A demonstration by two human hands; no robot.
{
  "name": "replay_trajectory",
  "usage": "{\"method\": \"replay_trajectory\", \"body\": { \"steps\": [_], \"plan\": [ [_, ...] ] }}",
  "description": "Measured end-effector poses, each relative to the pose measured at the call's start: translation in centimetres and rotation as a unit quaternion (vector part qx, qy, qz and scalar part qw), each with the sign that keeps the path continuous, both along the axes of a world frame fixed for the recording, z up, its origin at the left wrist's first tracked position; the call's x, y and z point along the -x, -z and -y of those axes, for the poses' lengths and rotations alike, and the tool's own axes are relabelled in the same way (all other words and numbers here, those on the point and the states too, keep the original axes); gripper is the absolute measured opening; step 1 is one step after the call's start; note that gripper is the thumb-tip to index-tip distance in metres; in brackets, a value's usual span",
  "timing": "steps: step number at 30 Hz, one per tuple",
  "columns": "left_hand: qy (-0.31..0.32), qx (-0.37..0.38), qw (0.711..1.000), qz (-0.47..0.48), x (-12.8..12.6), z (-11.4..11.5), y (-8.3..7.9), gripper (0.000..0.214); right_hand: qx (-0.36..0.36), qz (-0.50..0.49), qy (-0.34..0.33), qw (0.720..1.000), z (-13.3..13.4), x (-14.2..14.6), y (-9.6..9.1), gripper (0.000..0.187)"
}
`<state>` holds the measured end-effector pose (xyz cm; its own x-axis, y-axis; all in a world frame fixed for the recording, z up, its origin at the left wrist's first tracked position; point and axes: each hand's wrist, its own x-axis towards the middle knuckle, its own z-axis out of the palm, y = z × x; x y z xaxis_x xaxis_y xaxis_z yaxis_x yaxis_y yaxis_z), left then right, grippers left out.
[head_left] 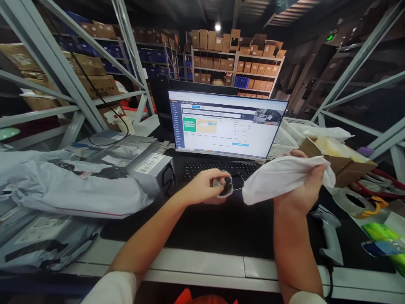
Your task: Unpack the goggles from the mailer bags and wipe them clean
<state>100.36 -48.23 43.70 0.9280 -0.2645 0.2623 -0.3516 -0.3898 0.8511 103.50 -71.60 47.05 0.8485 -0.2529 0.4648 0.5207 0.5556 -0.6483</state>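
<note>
My left hand (205,185) is closed around a small pale rounded thing (228,192) with a dark grey hollow facing right; its kind I cannot make out. Higher and to the right, my right hand (305,192) grips a limp white cloth-like piece (272,177), thumb on top and fingers beneath and behind it. A thin pale line runs between the two held things. Both hands are above the black desk mat (221,228), in front of a keyboard (202,168).
A lit monitor (218,135) stands behind the keyboard. Grey plastic parcels (91,185) and a grey box (155,166) crowd the left. On the right are a barcode scanner (330,236), a tape roll (351,202) and an open carton (335,162). Metal frame posts rise at both sides.
</note>
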Motion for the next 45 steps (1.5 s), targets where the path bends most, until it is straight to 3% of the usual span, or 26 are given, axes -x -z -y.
{"method": "replay_trajectory", "body": {
  "steps": [2,6,9,12,15,19,23,28,33,35,39,42,45],
  "plan": [
    [0.026,0.015,1.0,-0.005,0.3,0.8,0.1,0.049,-0.032,-0.029,0.022,0.999,-1.3,-0.1,0.3,0.052],
    [0.063,0.053,0.995,-0.056,1.0,2.1,-0.1,0.046,0.112,-0.018,0.093,0.989,-4.3,-0.2,1.6,0.067],
    [0.056,0.086,0.99,-0.094,1.3,2.2,-0.4,0.046,0.144,0.044,0.097,0.984,-4.9,-0.3,2.5,0.058],
    [0.028,0.114,0.988,-0.097,1.3,1.8,-0.5,0.053,0.178,0.135,0.089,0.971,-3.9,-0.2,2.7,0.041],
    [-0.039,0.045,0.997,-0.054,1.1,1.5,-0.6,0.043,0.247,0.186,0.041,0.95,-2.7,0.1,2.1,0.032],
    [-0.095,-0.053,0.993,0.034,1.0,1.7,-0.7,0.032,0.318,0.145,-0.062,0.935,-2.4,0.8,1.2,0.035],
    [-0.091,-0.105,0.987,0.086,0.8,1.7,-0.8,0.031,0.298,0.085,-0.123,0.943,-2.6,0.7,1.2,0.035],
    [-0.06,-0.105,0.99,0.076,0.8,1.0,-0.9,0.053,0.273,0.064,-0.164,0.946,-3.0,0.3,1.6,0.024],
    [-0.075,-0.075,0.991,0.084,0.7,-0.3,-1.0,0.064,0.149,0.018,-0.219,0.964,-4.0,-0.5,2.1,0.021],
    [-0.108,-0.066,0.987,0.097,0.6,-0.9,-1.0,0.063,0.135,-0.016,-0.297,0.945,-4.0,-1.1,2.6,0.03],
    [-0.137,-0.061,0.982,0.119,0.4,-1.9,-1.1,0.056,0.21,-0.092,-0.479,0.848,-3.4,-2.6,4.2,0.061],
    [-0.135,-0.073,0.979,0.136,0.3,-2.4,-1.1,0.053,0.226,-0.12,-0.541,0.801,-3.2,-3.3,5.6,0.086],
    [-0.125,-0.087,0.976,0.157,-0.1,-2.8,-0.9,0.049,0.199,-0.145,-0.575,0.78,-3.7,-3.2,6.5,0.086]
  ]
}}
